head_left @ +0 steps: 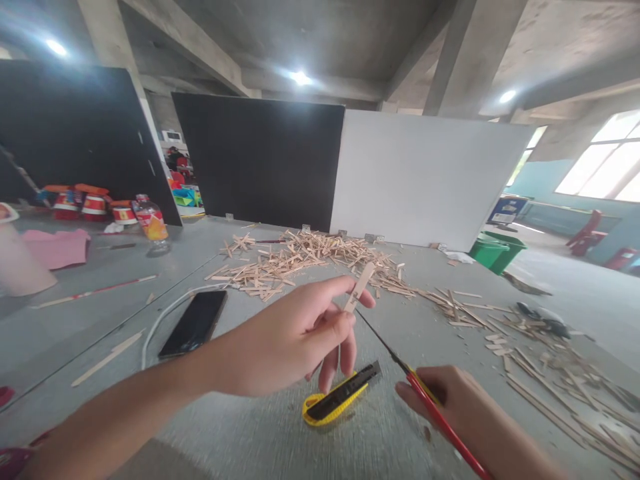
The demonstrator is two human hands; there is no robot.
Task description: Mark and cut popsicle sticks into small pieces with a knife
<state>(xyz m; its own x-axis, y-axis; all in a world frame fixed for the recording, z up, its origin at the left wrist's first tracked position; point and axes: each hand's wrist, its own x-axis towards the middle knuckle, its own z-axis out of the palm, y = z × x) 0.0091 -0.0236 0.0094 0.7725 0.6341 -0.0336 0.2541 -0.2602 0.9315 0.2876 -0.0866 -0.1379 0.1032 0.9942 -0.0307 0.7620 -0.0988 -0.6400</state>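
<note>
The likeliest mishap from here is the slim dark tip of the red-handled tool (425, 397) skidding off the wooden stick (361, 285) into the left hand (317, 330), since it points towards the pinching fingers. The left hand has the stick between thumb and fingers, raised above the bench (235, 437), other fingers hanging loose; the right hand (467, 410) is wrapped around the tool's handle. I cannot tell whether tip and stick touch. The stick is thin, so hard or off-centre pressure could split it, and a light pinch may let it twist. A yellow utility knife (343, 398) lies just below the left hand's fingers, metal showing at its end; a lowered hand could brush it.

Beyond both hands a heap of loose sticks (325, 255) spreads before a black board (265, 160) and a white board (420, 173); a dropped stick could get lost there. More scraps (547, 393) crowd the space right of the right hand. Left of the left hand, beside its forearm, lie a phone (197, 321) and a white cable (167, 308) that the arm might snag
</note>
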